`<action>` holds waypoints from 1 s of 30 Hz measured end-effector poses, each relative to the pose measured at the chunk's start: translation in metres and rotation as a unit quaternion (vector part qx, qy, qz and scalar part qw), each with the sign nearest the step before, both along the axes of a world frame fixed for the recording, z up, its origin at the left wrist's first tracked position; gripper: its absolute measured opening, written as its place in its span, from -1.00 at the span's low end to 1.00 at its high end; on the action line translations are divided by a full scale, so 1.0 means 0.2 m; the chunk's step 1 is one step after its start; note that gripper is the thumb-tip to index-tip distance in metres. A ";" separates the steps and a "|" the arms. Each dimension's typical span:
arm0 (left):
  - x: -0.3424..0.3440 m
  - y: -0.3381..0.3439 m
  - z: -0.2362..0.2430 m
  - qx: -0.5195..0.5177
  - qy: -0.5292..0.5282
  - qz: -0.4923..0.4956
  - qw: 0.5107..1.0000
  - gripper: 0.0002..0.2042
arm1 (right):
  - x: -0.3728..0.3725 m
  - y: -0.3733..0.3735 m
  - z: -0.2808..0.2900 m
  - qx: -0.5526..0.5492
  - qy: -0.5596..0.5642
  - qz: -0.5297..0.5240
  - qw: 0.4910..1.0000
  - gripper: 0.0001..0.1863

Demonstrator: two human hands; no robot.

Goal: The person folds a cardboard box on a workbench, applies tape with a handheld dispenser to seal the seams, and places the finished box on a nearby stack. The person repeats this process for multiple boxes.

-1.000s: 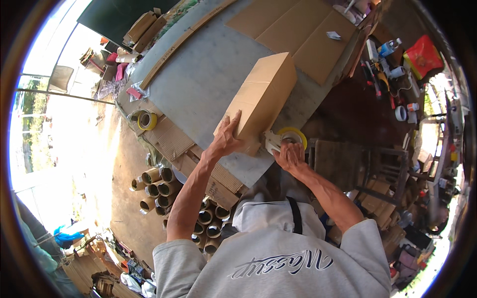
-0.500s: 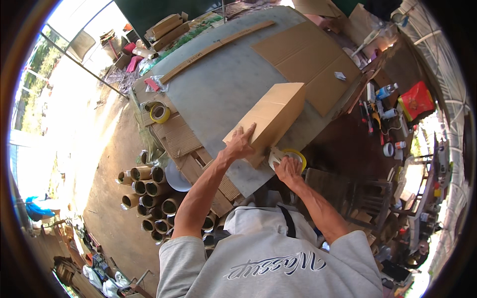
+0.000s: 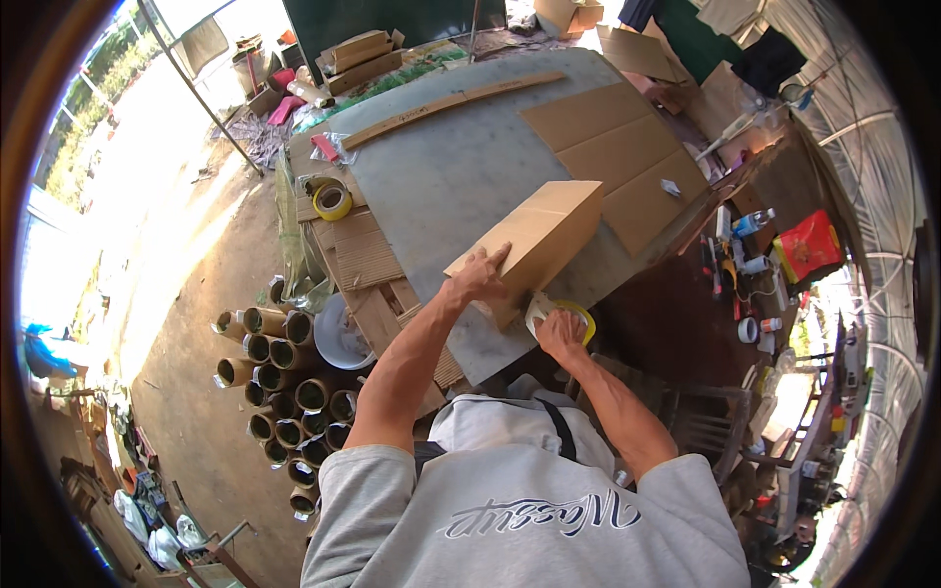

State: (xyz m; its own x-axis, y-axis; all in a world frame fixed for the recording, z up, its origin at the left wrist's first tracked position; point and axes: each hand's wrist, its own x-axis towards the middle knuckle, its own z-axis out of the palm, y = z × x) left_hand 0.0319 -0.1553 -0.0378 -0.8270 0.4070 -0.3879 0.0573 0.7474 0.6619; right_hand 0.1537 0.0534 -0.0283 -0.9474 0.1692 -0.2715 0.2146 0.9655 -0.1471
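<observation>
A long closed cardboard box (image 3: 534,223) lies slantwise on the grey table top. Across the near end of its upper face my left hand (image 3: 478,274) is laid, its fingers spread and pressing on the cardboard; the thumb is not clearly seen. My right hand (image 3: 561,333) is closed round a pale tape dispenser, its head (image 3: 535,312) against the lower near corner of the box. The roll of yellow-rimmed tape (image 3: 588,321) in it shows beyond my knuckles. My fingertips there are partly hidden.
Flat cardboard (image 3: 627,162) and a wooden strip (image 3: 451,106) lie farther back on the table (image 3: 421,196). Tape rolls (image 3: 332,201) sit at its left edge. Below left stand several cardboard tubes (image 3: 284,353) and a white basin (image 3: 338,333). Bottles and tools lie right, by a red bag (image 3: 809,245).
The view has shifted, so the table sits slightly lower and more of the background shows. Both hands keep their places on the box and the tape dispenser, with little visible movement.
</observation>
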 end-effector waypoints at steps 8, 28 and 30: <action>-0.02 0.06 0.01 0.017 -0.006 -0.049 0.999 0.06 | -0.03 0.26 -0.19 -0.015 0.010 -0.081 0.997 -0.46; 0.66 0.43 0.52 0.426 -0.122 0.179 0.879 -0.53 | 0.44 0.64 0.36 -0.597 0.073 0.045 0.797 -0.53; 0.72 0.44 0.51 0.439 -0.159 0.225 0.855 -0.61 | 0.41 0.67 0.37 -0.590 0.024 0.067 0.804 -0.54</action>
State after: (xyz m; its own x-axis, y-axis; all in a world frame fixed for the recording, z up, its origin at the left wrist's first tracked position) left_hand 0.1764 -0.0676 0.0643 -0.8862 0.3248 -0.3304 -0.3923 -0.1467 0.9080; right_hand 0.2347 0.1869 0.0467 -0.9497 -0.2839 -0.1320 0.0881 0.1622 -0.9828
